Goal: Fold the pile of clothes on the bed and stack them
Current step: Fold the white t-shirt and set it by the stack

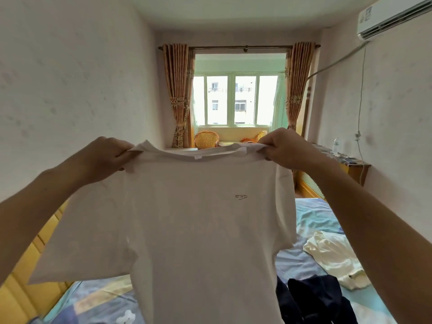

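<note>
White T-shirt (198, 230) held spread in the air above the bed (315, 218), hanging flat with both short sleeves fanned outward and a small dark emblem on the chest. Left hand (105, 155) and right hand (287, 148), set well apart, each pinch a shoulder seam beside the neckline. The shirt's hem drops below the frame. Right of the shirt, a cream garment (334, 258) and a dark garment (320, 298) lie crumpled on the bed; bare sheet shows beyond them. Left of the shirt, a yellow headboard (30, 277) borders the bed.
</note>
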